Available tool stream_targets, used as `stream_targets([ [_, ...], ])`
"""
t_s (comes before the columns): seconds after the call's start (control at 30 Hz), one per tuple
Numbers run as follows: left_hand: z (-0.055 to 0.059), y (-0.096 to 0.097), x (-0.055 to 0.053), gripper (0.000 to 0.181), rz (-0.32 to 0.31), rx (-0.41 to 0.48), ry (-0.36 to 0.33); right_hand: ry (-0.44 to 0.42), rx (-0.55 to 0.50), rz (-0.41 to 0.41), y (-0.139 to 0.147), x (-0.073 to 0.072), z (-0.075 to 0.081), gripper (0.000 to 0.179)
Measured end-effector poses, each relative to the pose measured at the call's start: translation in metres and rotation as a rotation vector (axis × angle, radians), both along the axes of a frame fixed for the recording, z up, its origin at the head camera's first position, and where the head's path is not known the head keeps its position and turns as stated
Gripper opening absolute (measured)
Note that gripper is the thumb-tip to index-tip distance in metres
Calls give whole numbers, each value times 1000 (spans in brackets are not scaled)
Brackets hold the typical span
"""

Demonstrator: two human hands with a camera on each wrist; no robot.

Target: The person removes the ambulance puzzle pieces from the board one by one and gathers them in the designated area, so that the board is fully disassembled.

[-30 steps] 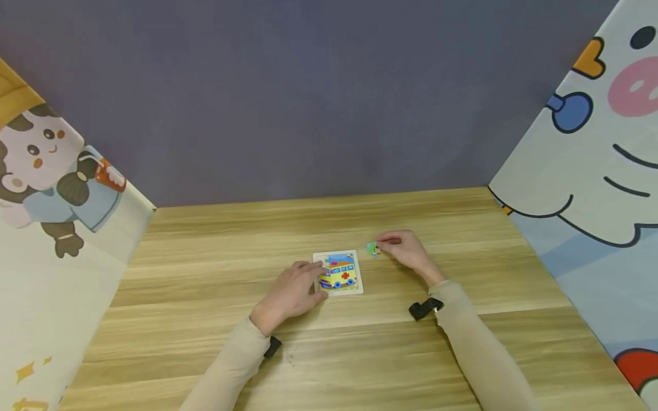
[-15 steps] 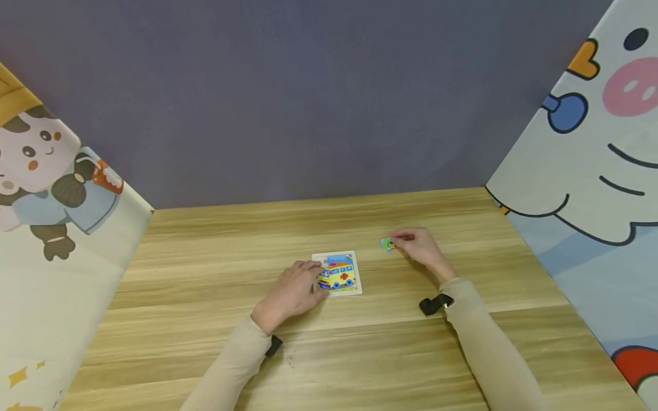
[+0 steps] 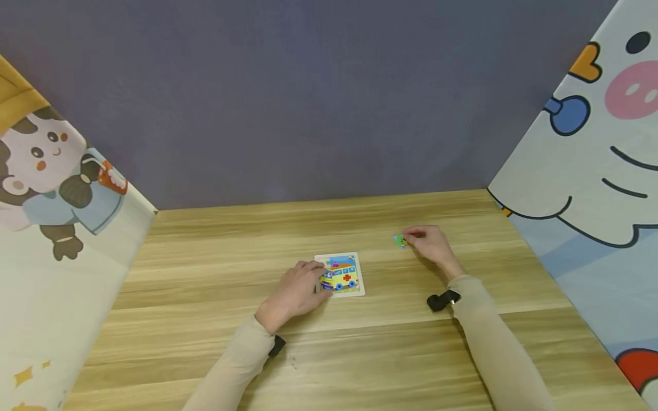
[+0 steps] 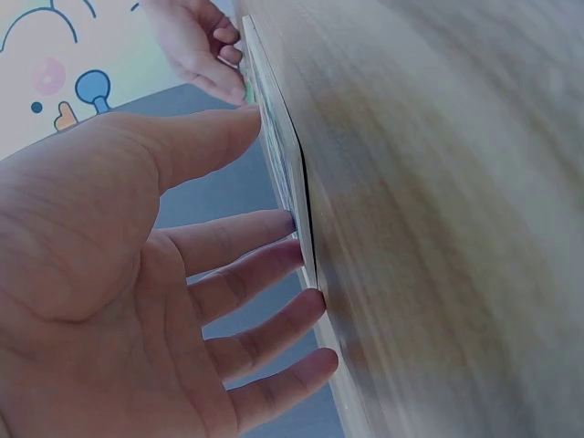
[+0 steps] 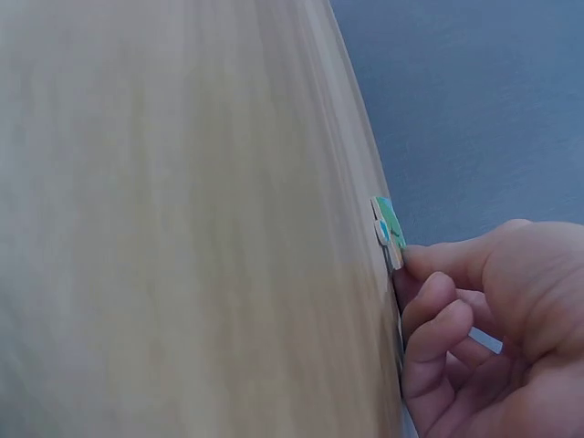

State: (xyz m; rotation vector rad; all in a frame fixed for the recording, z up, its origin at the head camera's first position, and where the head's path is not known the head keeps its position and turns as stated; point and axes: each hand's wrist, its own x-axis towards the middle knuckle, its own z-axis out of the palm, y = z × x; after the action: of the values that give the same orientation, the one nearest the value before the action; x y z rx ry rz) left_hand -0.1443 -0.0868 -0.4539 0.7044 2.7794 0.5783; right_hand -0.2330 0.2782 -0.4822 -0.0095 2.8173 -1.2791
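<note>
A square jigsaw puzzle [image 3: 343,276] with a pale frame and a yellow ambulance picture lies flat on the table. My left hand [image 3: 297,290] rests on its left side, fingers spread and nearly straight; in the left wrist view the fingertips [image 4: 308,306] touch the puzzle's edge. Right of the puzzle and farther back, my right hand [image 3: 430,245] pinches a small green and blue puzzle piece [image 3: 400,241] between thumb and fingers. The right wrist view shows the puzzle piece [image 5: 391,233] at the thumb tip, low over the tabletop; whether it touches the wood I cannot tell.
The wooden table [image 3: 247,240] ends at a dark grey wall [image 3: 319,103] behind. Side panels with cartoon prints stand at the left [image 3: 67,228] and right [image 3: 581,188]. Each wrist wears a small black camera [image 3: 443,300].
My right hand has moved right and slightly back with the puzzle piece, away from the puzzle. My left hand has stayed on the puzzle.
</note>
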Motion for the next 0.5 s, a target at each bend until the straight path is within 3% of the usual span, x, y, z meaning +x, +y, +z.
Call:
stream_targets([
  [0.5, 1, 1, 2, 62, 7, -19, -1, 15, 75, -12, -2, 0, 1, 31],
])
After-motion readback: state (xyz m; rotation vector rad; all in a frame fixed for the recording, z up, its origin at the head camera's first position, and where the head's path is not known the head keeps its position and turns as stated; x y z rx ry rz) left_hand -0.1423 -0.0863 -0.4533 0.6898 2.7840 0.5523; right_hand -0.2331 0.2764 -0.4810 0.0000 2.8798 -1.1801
